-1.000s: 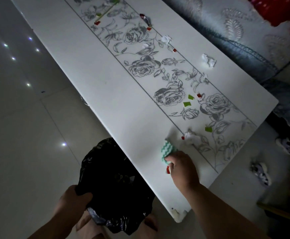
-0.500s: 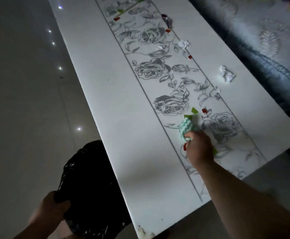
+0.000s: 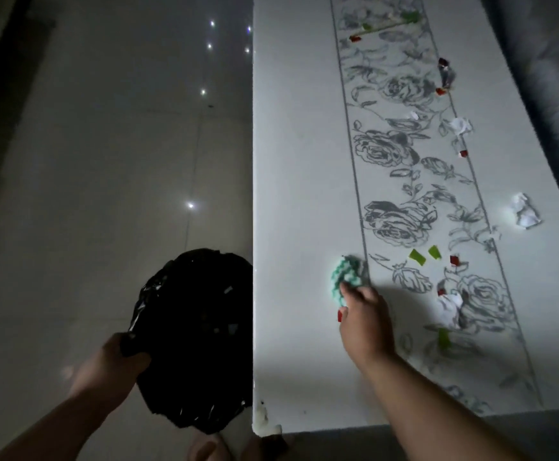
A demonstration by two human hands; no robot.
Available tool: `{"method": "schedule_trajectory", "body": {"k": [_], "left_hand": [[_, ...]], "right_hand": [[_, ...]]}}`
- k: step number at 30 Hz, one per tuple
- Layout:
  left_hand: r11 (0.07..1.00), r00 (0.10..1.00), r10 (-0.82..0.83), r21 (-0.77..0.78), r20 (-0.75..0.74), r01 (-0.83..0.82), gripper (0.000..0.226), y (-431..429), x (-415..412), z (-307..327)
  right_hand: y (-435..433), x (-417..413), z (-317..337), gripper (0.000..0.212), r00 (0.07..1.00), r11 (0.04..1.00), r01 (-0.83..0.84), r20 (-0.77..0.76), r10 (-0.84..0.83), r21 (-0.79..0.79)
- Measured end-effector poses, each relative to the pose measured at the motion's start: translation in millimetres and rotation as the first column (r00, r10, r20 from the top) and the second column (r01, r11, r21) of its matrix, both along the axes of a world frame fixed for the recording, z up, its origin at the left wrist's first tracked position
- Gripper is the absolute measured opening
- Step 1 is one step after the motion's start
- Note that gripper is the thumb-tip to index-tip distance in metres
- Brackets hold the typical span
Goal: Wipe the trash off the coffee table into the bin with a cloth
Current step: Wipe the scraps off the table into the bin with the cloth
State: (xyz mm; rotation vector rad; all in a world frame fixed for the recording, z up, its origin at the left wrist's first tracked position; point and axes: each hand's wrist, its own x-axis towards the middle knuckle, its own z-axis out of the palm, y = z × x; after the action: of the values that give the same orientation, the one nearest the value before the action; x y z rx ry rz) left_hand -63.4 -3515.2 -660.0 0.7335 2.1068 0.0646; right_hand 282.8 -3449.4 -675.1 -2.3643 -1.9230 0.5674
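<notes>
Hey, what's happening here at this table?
A person is wiping scraps off a white coffee table. The right hand holds a green-and-white cloth on the tabletop, near the edge, and the left hand grips a black bin bag beside that edge. Further right, green scraps, red scraps and crumpled paper lie unswept.

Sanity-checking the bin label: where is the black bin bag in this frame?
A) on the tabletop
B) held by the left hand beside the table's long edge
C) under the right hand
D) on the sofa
B: the left hand grips the rim of the bin bag, which hangs right beside the long edge of the table, while the right hand holds the cloth on the tabletop.
</notes>
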Motion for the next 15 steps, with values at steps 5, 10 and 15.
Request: {"method": "schedule_trajectory", "body": {"k": [5,10,15], "left_hand": [[0.993,0.997,0.069,0.095,0.045,-0.073,0.036,-10.8,-3.9,9.0],[0.983,0.996,0.094,0.155,0.0,-0.093,0.015,-26.0,-2.5,7.2],[0.97,0.982,0.183,0.169,-0.042,-0.173,0.016,-53.3,7.4,0.6]], "right_hand": [[20.4,7.5,5.6,0.041,0.999,0.995,-0.036,-0.03,0.033,-0.09],[28.5,12.1,10.8,0.039,0.994,0.98,-0.113,-0.02,0.111,-0.164],[33.3,25.6,12.3,0.039,0.973,0.951,-0.229,-0.045,0.224,-0.209]]}}
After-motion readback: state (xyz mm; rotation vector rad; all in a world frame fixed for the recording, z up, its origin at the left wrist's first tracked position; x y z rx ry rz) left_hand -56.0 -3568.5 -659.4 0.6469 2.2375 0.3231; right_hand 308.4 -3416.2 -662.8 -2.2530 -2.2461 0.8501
